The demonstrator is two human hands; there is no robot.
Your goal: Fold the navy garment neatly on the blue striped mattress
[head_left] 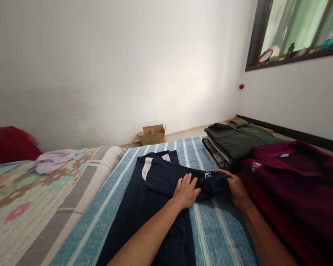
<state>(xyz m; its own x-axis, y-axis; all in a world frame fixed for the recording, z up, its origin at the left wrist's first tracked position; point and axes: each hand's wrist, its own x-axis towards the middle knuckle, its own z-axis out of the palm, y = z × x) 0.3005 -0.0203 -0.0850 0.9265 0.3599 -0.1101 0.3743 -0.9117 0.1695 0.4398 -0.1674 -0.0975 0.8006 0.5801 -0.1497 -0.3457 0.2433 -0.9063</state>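
Observation:
A dark navy garment (158,184) with white patches and white lettering lies on a blue striped bedspread (94,221). One long, sleeve-like part of it stretches across to the right. My left hand (186,190) rests flat on this part, fingers extended over the cloth. At the part's right end, beside the lettering, my right hand (237,188) pinches the fabric between thumb and fingers. The rest of the garment runs down toward me, partly covered by my left forearm.
Right of my right hand are a maroon zip-neck top (302,184) and a stack of dark folded clothes (238,138). A flowered bed cover (44,203) with a lilac cloth (54,160) is at left. An open cardboard box (152,136) stands by the wall.

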